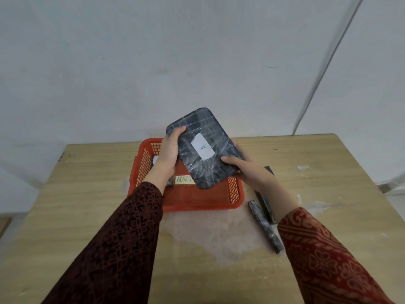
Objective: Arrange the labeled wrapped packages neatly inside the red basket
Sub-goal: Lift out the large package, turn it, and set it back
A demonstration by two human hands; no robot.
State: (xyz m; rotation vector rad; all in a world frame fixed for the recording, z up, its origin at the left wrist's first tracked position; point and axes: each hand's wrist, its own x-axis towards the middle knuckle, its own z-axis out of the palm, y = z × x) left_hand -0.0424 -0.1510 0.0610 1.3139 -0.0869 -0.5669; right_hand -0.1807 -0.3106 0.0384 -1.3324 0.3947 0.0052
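I hold a flat dark wrapped package point(197, 130) with a white label marked "A" tilted above the red basket point(197, 198). My left hand point(168, 152) grips its upper left edge, and my right hand point(243, 170) grips its lower right edge. Inside the basket a cream label reading "ABNOR" point(183, 179) shows under the package. Part of another wrapped item with a white label point(155, 160) lies at the basket's left, mostly hidden by my left hand.
The basket stands on a wooden table point(87, 194) near its far edge, against a white wall. A slim wrapped stick-shaped package point(265, 227) lies to the right of the basket. Beside it lies a dark flat item point(266, 205), partly under my right arm.
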